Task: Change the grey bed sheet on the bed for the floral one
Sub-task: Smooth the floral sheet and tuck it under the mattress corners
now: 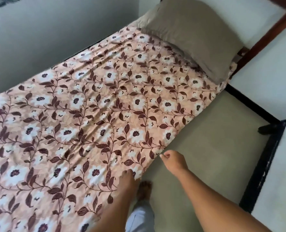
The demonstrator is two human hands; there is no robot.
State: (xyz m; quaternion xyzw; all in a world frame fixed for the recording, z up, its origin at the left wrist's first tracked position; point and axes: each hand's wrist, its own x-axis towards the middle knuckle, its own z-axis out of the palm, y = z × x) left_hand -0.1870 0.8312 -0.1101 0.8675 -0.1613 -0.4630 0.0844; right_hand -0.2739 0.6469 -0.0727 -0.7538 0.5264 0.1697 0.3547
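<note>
- Covering the mattress fully, the floral sheet [92,114] is already spread; no grey sheet is seen.
- The left hand [128,177] is laid on the sheet's near edge, fingers pressed together, probably to smooth or hold the cloth down.
- The right hand [171,159] is loosely curled just beyond that edge; whether cloth is pinched cannot be told.
- A pillow [189,37] is set well ahead of both hands, at the head end.
- Only edge tidying seems left.
</note>
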